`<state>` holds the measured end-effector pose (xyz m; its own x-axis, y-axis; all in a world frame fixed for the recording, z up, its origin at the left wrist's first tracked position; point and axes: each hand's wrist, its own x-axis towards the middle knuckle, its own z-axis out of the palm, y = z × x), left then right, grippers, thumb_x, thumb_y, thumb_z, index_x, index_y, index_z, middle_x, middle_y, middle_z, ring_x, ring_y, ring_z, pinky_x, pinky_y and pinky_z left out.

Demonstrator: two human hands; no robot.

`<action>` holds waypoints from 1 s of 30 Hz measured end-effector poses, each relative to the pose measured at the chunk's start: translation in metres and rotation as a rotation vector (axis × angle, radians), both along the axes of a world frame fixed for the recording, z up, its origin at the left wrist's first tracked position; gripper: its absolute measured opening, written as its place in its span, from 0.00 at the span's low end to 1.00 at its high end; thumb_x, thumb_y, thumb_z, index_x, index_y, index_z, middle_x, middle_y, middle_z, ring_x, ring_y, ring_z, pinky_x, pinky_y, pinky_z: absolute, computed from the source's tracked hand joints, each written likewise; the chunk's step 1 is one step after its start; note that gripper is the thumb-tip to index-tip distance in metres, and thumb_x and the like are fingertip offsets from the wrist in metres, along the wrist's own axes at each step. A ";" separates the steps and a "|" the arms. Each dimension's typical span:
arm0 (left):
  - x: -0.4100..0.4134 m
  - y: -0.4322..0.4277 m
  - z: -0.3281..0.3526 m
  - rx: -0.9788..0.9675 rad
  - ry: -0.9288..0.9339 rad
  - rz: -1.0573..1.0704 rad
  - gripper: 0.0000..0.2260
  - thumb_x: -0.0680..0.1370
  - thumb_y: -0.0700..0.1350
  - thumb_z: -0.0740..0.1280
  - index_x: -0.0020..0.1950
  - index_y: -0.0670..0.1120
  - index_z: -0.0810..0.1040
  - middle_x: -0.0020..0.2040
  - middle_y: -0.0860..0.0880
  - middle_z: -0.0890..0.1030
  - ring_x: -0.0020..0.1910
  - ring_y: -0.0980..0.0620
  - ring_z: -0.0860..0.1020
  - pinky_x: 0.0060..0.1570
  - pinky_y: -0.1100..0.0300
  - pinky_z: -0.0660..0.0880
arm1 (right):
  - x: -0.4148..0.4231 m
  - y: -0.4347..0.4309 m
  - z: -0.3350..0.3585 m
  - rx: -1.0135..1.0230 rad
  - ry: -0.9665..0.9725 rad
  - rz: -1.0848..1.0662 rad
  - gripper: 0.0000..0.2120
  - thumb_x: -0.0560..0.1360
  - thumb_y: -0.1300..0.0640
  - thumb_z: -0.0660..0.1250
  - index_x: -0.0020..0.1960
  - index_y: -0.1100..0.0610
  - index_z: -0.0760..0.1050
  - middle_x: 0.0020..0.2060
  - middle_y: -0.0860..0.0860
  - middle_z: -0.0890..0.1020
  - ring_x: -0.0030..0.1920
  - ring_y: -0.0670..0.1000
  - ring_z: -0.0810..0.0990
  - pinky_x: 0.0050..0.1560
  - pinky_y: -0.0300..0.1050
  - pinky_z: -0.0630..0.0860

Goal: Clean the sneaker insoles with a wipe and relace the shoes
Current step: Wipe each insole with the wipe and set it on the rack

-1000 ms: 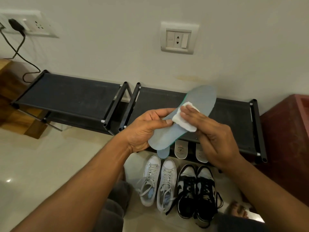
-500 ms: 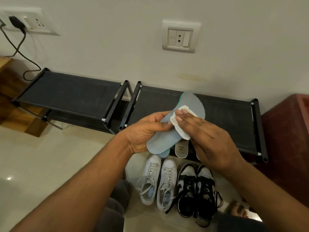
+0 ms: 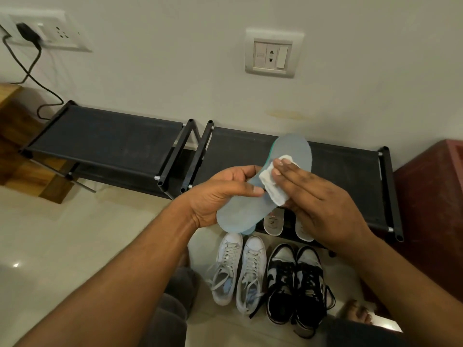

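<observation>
My left hand (image 3: 213, 196) grips a pale blue insole (image 3: 240, 211) near its heel half, thumb on top and fingers underneath. The insole slants up to the right, over the black shoe rack. My right hand (image 3: 320, 204) presses a folded white wipe (image 3: 269, 189) against the insole's middle with flat fingers, the thumb tucked under the wipe's lower end. On the floor below stand a pair of white sneakers (image 3: 238, 269) with loose grey laces and a pair of black-and-white sneakers (image 3: 295, 281) with black laces trailing.
Two pale insoles (image 3: 273, 221) lie under the right shoe rack (image 3: 350, 171), and a second blue insole (image 3: 248, 230) peeks out below the held one. A second black rack (image 3: 100, 141) stands to the left, a red-brown cabinet (image 3: 431, 196) to the right. My bare foot (image 3: 355, 311) is beside the sneakers.
The insole's toe end has swung left and tilted more upright in my left hand. My right hand has slid the wipe a little along the insole's surface.
</observation>
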<state>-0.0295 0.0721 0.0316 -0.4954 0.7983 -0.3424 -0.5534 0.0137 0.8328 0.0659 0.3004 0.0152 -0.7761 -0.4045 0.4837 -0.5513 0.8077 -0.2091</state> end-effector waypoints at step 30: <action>-0.002 0.004 -0.009 0.108 0.007 0.068 0.25 0.78 0.32 0.69 0.76 0.40 0.75 0.60 0.40 0.84 0.51 0.46 0.86 0.55 0.52 0.83 | 0.006 -0.007 -0.003 -0.082 -0.029 0.056 0.25 0.80 0.72 0.62 0.77 0.63 0.69 0.78 0.56 0.69 0.79 0.53 0.67 0.77 0.56 0.69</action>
<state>-0.0311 0.0764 0.0224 -0.5517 0.7948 -0.2528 -0.5445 -0.1137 0.8310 0.0716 0.2934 0.0124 -0.7676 -0.4078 0.4945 -0.5879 0.7552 -0.2898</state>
